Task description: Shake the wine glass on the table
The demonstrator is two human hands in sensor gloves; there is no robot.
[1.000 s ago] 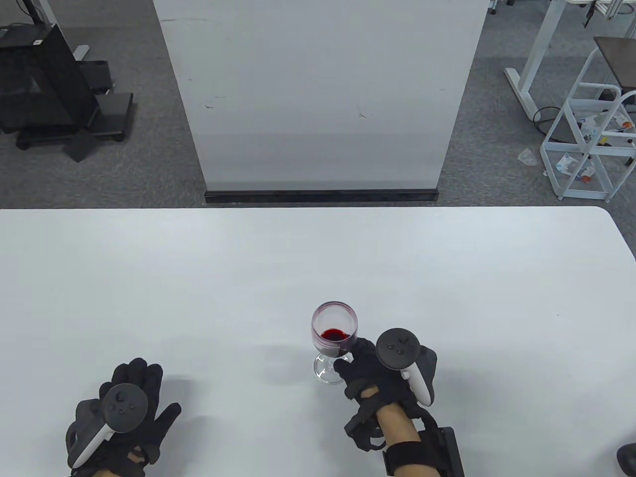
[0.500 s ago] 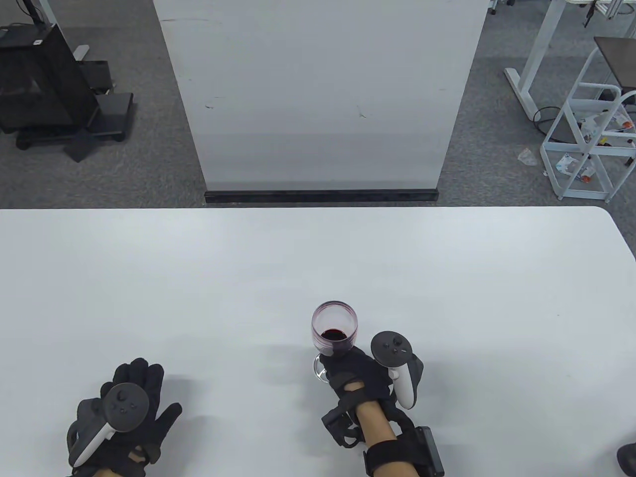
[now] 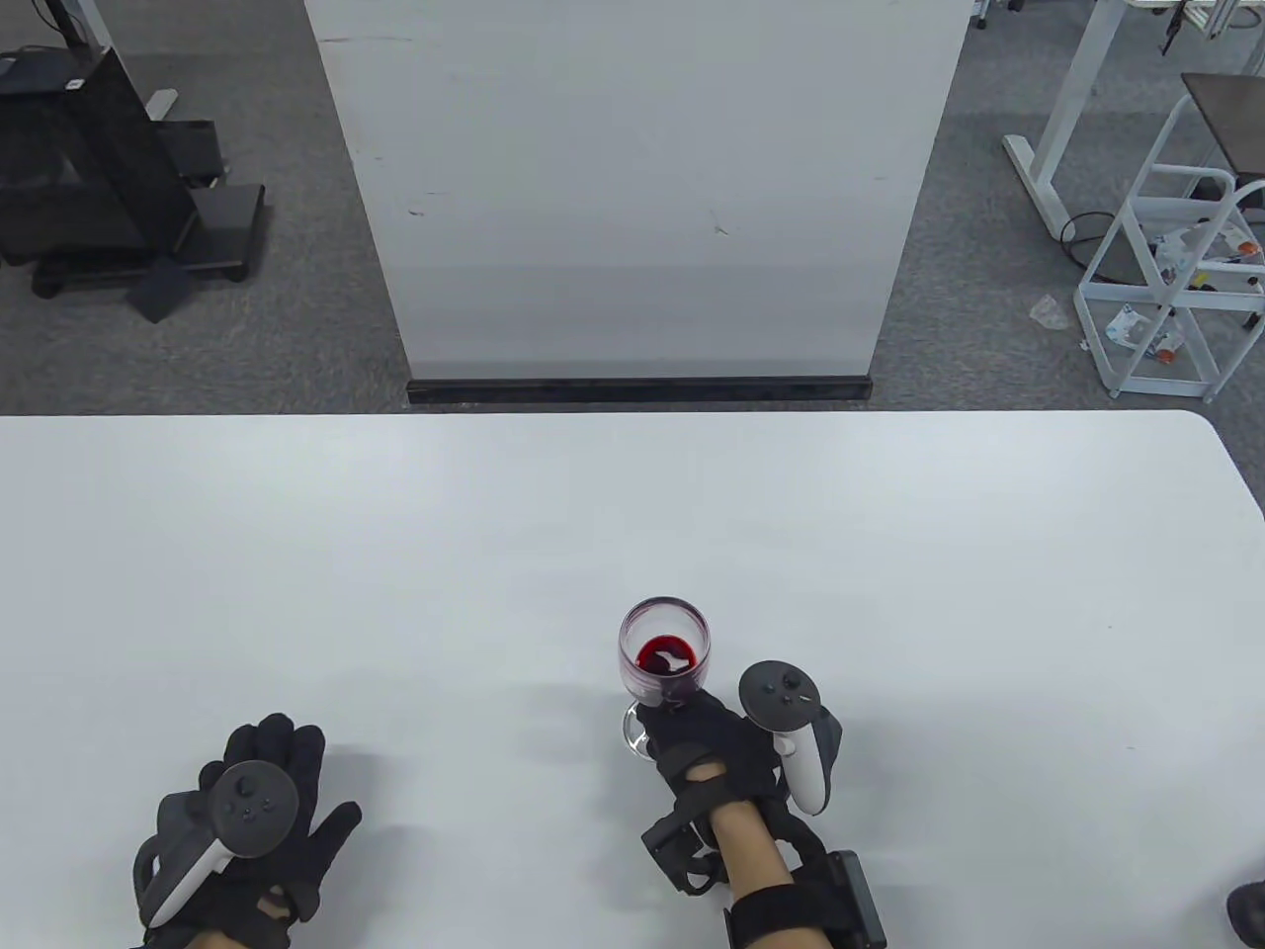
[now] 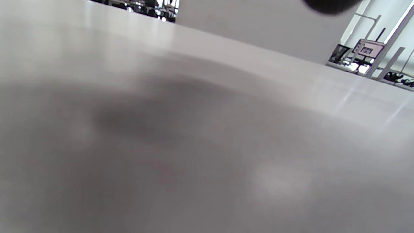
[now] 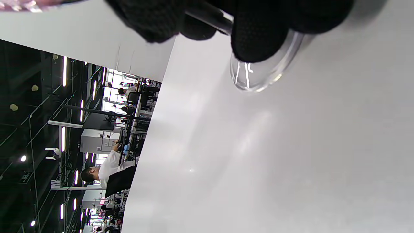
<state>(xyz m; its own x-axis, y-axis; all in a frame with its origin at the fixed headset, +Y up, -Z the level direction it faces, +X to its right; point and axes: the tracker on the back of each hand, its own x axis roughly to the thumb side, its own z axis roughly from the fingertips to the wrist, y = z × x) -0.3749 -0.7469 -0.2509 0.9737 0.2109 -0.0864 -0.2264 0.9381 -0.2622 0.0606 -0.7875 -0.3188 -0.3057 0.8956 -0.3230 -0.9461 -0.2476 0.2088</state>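
A clear wine glass point(image 3: 665, 650) with a little red wine stands upright on the white table point(image 3: 632, 514), near its front middle. My right hand point(image 3: 704, 736) grips the glass low down, around the stem and over the foot. In the right wrist view my gloved fingers point(image 5: 258, 38) wrap the stem and the round glass foot point(image 5: 265, 77) shows against the table. The wine lies uneven in the bowl. My left hand point(image 3: 262, 820) rests flat on the table at the front left, fingers spread, holding nothing.
A tall white panel point(image 3: 632, 188) stands on the floor beyond the table's far edge. A white rack point(image 3: 1176, 277) stands off to the right and black equipment point(image 3: 99, 168) to the left, both on the floor.
My right hand moved left and closed around the glass stem, covering most of the foot. The wine has since shifted in the bowl. The left hand has not moved.
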